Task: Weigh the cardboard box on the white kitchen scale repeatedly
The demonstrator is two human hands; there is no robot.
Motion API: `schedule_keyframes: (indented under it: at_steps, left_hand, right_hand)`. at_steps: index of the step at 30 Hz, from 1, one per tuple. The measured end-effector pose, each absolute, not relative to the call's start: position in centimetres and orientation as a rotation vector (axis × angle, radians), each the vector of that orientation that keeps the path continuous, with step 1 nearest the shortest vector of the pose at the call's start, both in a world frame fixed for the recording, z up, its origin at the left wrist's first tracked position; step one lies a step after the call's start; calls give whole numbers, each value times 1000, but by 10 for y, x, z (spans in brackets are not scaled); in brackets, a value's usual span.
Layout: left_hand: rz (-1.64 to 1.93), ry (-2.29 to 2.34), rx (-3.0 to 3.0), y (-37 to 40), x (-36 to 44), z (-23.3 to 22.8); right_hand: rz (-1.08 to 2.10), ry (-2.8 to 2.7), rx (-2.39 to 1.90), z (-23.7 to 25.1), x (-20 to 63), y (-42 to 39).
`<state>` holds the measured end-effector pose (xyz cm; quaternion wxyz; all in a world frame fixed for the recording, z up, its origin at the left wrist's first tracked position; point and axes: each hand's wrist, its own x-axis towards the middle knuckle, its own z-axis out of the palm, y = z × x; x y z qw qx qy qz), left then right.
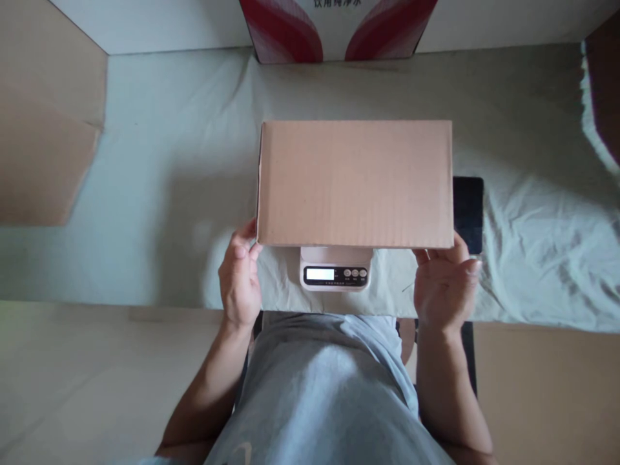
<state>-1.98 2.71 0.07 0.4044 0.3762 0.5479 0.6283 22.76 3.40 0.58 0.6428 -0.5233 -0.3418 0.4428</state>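
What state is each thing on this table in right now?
Box: closed, lying flat over the scale, a hand at each near corner.
Scale: switched on, display lit, mostly covered by the box.
Phone: screen dark, lying flat, partly behind the box.
Left hand: fingers at the box's near left corner.
Right hand: fingers at the box's near right corner.
Cloth: spread out, wrinkled.

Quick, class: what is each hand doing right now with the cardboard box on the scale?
Left hand: open, fingertips touching the cardboard box at its near left corner.
Right hand: open, fingers against the near right corner.
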Motion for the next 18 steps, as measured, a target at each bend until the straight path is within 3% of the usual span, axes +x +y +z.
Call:
schedule_keyframes:
  at_steps: [13,18]
  left_hand:
    - [1600,1296,1081,79,-7,37]
    - [1582,1243,1143,109,-8,27]
  right_hand:
    - [930,-951,-1103,46,217,84]
    - [957,-968,-1093,37,217,111]
